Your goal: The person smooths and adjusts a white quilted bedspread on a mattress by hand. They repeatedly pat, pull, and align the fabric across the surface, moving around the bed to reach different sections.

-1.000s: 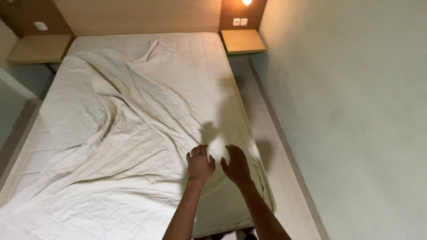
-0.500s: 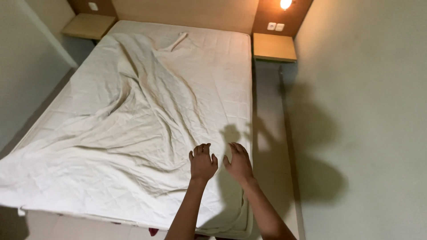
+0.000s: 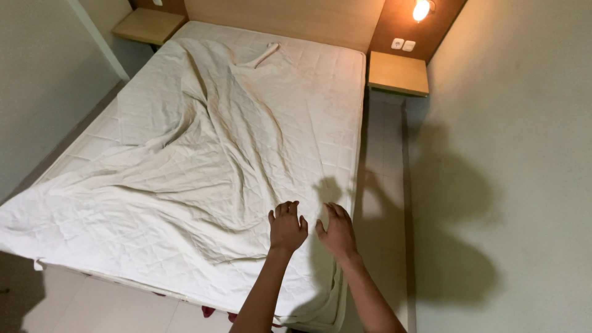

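A crumpled white sheet lies spread over the quilted mattress, bunched in long folds toward the left and the head end. Both my hands are at the bed's near right corner. My left hand is palm down on the sheet with its fingers slightly apart and curled, holding nothing. Just to its right, my right hand pinches the sheet's edge between thumb and fingers, and a fold drops from it to the bed corner.
A wooden headboard runs along the far end, with a nightstand on the right and another on the left. A lit wall lamp and sockets are above. A narrow floor strip separates bed and right wall.
The view has pulled back and tilted up, showing more of the bed and the right wall. My hands have stayed at the near right corner, spreading a little apart.
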